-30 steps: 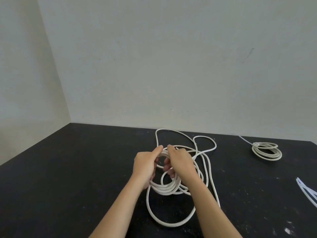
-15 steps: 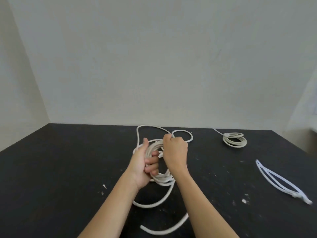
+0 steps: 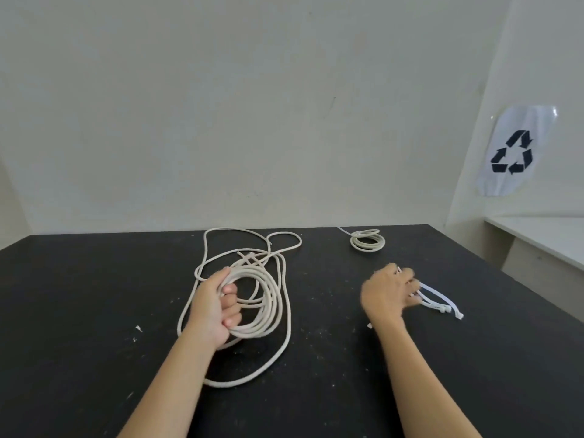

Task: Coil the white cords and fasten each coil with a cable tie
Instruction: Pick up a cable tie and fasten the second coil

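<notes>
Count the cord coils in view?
2. One coil is held in the left hand, loose loops trailing on the table; a small coil lies at the far edge.

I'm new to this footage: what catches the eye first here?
The left hand grips a loose white cord coil at the centre of the black table. To its right, the right hand reaches onto white cable ties. A small tied coil lies at the far edge.
</notes>
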The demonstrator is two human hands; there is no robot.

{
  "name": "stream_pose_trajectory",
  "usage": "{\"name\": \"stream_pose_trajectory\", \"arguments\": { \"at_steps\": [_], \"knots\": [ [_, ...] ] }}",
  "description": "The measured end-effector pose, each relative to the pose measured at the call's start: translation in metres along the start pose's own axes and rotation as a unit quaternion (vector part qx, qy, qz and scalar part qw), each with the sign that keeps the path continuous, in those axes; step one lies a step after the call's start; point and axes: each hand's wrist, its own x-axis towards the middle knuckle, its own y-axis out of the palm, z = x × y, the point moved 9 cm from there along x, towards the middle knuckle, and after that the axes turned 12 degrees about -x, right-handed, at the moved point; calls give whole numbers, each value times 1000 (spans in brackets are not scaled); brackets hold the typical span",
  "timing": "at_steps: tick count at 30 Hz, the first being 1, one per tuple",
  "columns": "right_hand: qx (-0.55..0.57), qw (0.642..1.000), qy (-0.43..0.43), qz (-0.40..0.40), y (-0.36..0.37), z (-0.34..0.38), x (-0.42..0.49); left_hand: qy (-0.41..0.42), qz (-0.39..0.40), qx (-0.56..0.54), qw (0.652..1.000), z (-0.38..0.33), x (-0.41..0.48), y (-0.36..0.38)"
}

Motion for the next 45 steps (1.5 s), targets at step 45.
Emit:
{"name": "stream_pose_trajectory", "arguments": {
  "at_steps": [45],
  "knots": [
    [279, 875, -356, 171, -50, 212, -165, 236, -271, -15, 933, -98, -17, -92]
  ]
}}
